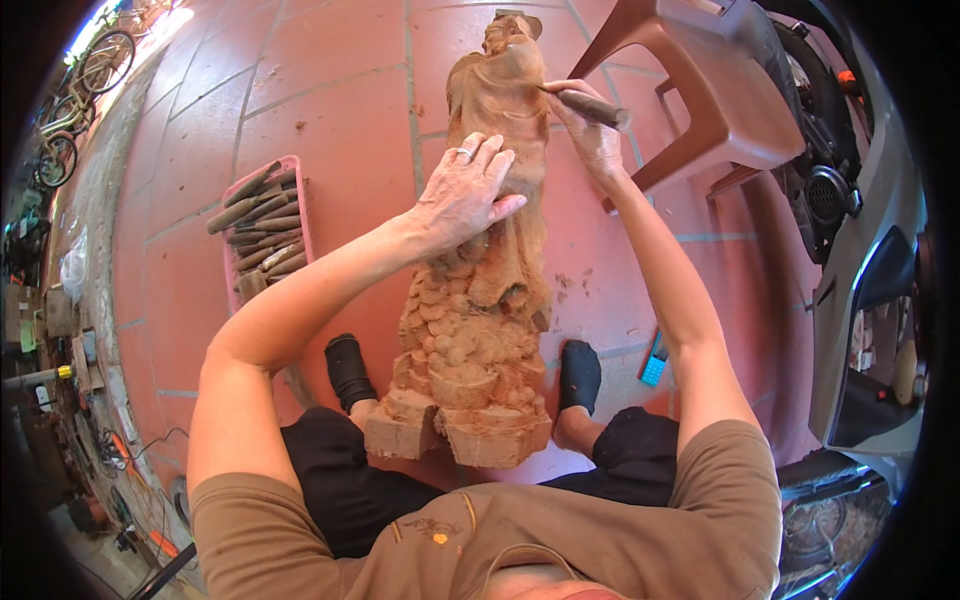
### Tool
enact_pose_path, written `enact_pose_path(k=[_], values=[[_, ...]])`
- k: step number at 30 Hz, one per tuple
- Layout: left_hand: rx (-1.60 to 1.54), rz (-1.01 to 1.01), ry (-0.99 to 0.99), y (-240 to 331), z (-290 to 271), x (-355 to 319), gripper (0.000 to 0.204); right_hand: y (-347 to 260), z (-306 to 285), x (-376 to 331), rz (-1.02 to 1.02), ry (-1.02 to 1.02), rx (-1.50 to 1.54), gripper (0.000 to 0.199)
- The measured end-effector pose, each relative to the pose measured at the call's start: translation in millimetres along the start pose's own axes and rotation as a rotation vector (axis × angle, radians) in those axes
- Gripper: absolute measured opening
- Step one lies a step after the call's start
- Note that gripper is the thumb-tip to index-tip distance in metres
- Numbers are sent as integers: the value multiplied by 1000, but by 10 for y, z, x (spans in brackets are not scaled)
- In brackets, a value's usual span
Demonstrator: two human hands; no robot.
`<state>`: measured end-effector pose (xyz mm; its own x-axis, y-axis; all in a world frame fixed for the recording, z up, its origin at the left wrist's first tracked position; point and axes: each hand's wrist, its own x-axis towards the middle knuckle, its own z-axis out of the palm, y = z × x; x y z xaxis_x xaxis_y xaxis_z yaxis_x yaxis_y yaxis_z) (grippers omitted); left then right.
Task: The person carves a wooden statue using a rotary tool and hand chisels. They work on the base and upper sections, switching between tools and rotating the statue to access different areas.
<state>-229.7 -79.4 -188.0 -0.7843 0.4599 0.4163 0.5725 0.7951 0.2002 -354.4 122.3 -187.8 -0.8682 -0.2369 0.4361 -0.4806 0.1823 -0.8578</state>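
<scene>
A carved wooden statue (pixel 470 340) lies lengthwise between my feet, its rough base toward me and its carved head (pixel 508 35) at the far end. My left hand (pixel 462 193) rests flat on the robe-like middle, fingers extended and a ring on one of them. Gripped in my right hand (pixel 590 130) is a wood-carving chisel (pixel 592 107) with a dark wooden handle. The handle's butt points right, and the tool's other end reaches the statue's right edge near the shoulder. Its blade tip is too small to make out.
To the left, a pink tray (pixel 292 165) holds several wooden-handled tools. A brown plastic stool (pixel 700 110) stands at the far right, beside a motorbike (pixel 880 290). Near my right foot lies a blue phone (pixel 654 362). Reddish tiles with scattered wood chips surround the statue.
</scene>
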Motion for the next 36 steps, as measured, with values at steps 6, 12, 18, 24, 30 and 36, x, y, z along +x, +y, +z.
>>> enact_pose_path(k=[6, 12, 18, 24, 30, 36], values=[[-1, -13, -20, 10, -28, 16, 59, -50, 28, -79, -316, -59, -260, 11], [4, -19, -21, 0, -9, -7, 59, -139, 7, -75, -13, -34, -44, 8], [0, 0, -10, -5, -15, 8, 58, -50, 124, -52, -279, 1, -215, 9], [-10, -1, -16, -8, -19, -1, 59, -71, 14, -40, -38, -186, -220, 12], [2, -4, 0, -4, -8, 6, 59, -119, 86, 75, -408, -40, -369, 10], [-25, 11, 6, -25, 11, -1, 58, -71, 120, -34, -240, -141, -280, 12]])
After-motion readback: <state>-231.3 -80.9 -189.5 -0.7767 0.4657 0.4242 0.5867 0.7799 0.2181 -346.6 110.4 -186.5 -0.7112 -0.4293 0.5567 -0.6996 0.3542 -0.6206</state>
